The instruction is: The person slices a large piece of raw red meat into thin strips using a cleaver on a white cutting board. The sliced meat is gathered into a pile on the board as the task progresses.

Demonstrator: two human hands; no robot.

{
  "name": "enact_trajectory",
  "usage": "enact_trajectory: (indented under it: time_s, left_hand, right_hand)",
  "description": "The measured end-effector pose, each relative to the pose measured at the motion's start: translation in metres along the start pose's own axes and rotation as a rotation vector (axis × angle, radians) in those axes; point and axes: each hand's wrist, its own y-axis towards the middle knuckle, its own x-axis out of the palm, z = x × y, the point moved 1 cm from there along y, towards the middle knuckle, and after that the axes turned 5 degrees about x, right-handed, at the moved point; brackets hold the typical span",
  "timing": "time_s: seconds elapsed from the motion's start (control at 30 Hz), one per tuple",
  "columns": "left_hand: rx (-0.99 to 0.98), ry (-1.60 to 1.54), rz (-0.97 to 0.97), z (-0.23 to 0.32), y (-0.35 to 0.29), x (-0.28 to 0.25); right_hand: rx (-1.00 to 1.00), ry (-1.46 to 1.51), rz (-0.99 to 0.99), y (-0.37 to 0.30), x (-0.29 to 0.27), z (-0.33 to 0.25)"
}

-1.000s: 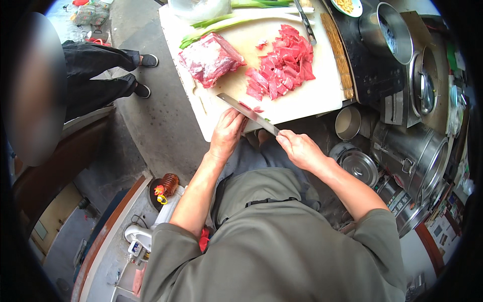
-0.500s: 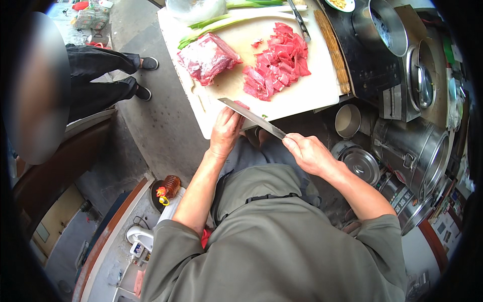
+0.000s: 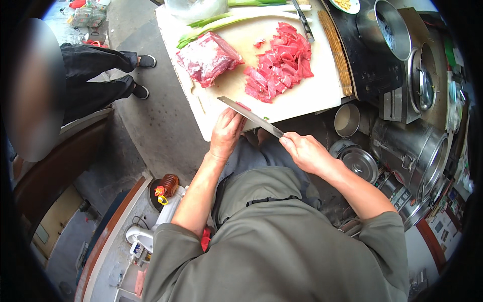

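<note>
My right hand (image 3: 305, 151) is closed round the handle of a long-bladed knife (image 3: 251, 117). The blade slants up and left over the near edge of the white cutting board (image 3: 307, 104). Under the blade, my left hand (image 3: 227, 132) curls its fingers on a small piece of red meat (image 3: 244, 105), mostly hidden by knife and fingers. Beyond it, a pile of sliced red meat (image 3: 282, 63) covers the board's middle right. A large chunk of raw meat (image 3: 209, 59) rests at the left. Green onions (image 3: 234, 21) stretch across behind, near a dark-handled utensil (image 3: 302, 22).
Right of the board are a bamboo mat (image 3: 336, 48) and a metal pot (image 3: 390, 32). Below these stand a small pan (image 3: 347, 121), a round lid (image 3: 359, 165) and a big steel pot (image 3: 410, 153). At left, a person in black trousers (image 3: 95, 58) stands; a bottle (image 3: 170, 184) sits lower left.
The knife and my right hand have shifted very slightly leftward. Both hands keep their hold, and the meat on the board lies as before.
</note>
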Motion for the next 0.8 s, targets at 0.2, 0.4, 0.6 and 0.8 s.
enact_trajectory:
  time_s: [0.2, 0.4, 0.6, 0.8]
  left_hand:
    - [0.065, 0.032, 0.021, -0.002, 0.001, -0.002]
    - [0.023, 0.043, 0.011, 0.000, -0.005, -0.003]
    - [-0.005, 0.002, -0.022, 0.003, 0.003, -0.006]
    - [-0.015, -0.008, -0.022, 0.004, 0.001, -0.006]
  right_hand:
    - [-0.094, 0.043, 0.066, 0.028, 0.012, 0.016]
    - [-0.098, 0.058, 0.053, 0.008, -0.006, -0.004]
    - [-0.015, 0.038, 0.014, -0.016, -0.009, -0.007]
    - [0.070, -0.025, -0.048, -0.032, -0.023, -0.006]
